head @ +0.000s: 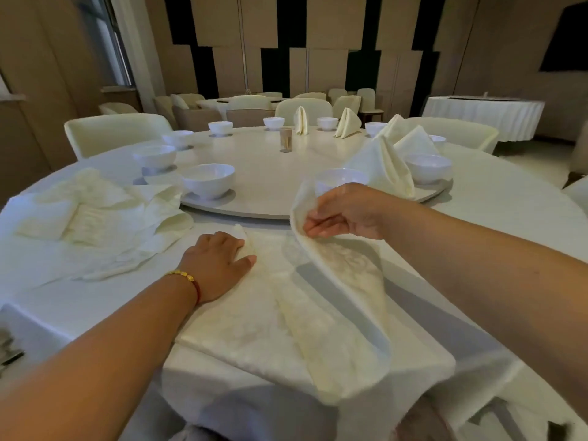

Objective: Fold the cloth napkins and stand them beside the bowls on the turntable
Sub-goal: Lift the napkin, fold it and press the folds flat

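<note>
Both hands on the napkin (318, 319): left hand (219, 259) flat, pressing; right hand (346, 214) raised, pinching its lifted corner.

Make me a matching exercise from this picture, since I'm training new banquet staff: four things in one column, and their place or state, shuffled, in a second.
Things
1. napkin being folded
2. unfolded napkin pile
3. toothpick holder
4. left hand

Places or states
A. near the middle of the turntable
B. one corner lifted in the right hand
C. pressing flat on the cloth
D. heaped on the tablecloth at left

Pairs: 1-B, 2-D, 3-A, 4-C
</note>
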`<state>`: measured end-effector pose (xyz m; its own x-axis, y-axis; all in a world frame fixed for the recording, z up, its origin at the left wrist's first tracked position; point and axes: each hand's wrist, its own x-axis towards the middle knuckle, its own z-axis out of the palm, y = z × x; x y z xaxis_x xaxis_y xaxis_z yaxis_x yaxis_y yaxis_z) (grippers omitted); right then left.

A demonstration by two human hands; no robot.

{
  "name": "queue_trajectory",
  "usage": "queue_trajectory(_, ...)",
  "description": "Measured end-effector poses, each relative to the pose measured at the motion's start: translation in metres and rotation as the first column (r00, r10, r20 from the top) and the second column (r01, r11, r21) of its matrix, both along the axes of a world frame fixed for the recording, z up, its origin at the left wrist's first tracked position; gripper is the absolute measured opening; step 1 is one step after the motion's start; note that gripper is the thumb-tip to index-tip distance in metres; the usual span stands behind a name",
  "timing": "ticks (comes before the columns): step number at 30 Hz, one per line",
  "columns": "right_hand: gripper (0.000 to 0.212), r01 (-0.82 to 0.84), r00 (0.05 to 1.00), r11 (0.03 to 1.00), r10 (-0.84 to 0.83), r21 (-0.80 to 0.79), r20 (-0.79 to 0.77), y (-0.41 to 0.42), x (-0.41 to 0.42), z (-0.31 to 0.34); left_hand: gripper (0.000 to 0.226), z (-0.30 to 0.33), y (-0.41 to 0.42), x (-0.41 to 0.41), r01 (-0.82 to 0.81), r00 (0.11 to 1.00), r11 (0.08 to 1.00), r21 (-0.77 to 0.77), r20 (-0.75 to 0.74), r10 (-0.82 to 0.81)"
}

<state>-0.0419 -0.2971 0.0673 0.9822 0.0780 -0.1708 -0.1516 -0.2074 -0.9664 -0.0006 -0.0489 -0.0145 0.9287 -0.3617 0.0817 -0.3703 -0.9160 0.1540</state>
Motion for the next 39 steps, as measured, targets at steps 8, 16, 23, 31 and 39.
queue_trajectory(8, 0.021, 0.008, 0.996, 0.684, 0.060, -0.729, 0.068, 0.068, 0.055, -0.040, 0.052, -0.003, 0.003, 0.005, 0.019, 1.000, 1.000, -0.015, -0.001, -0.019)
queue_trajectory(16, 0.032, -0.028, 0.999, 0.567, -0.008, -0.824, -0.039, 0.086, 0.074, -0.044, 0.053, -0.002, 0.002, 0.003, 0.018, 1.000, 1.000, -0.001, 0.004, -0.018)
queue_trajectory(23, 0.039, -0.026, 0.997, 0.647, -0.036, -0.762, -0.064, 0.086, 0.078, -0.047, 0.052, -0.002, 0.002, 0.003, 0.021, 1.000, 1.000, -0.001, 0.011, -0.021)
queue_trajectory(31, 0.037, -0.049, 0.993, 0.662, -0.052, -0.748, -0.110, 0.088, 0.075, -0.045, 0.047, 0.006, 0.005, 0.006, 0.076, 0.993, 0.997, 0.010, -0.089, -0.074)
queue_trajectory(39, 0.028, 0.094, 0.994, 0.900, -0.063, -0.425, 0.085, 0.079, 0.056, -0.043, 0.041, 0.026, 0.003, 0.021, 0.132, 0.974, 0.987, 0.096, -0.196, -0.112)
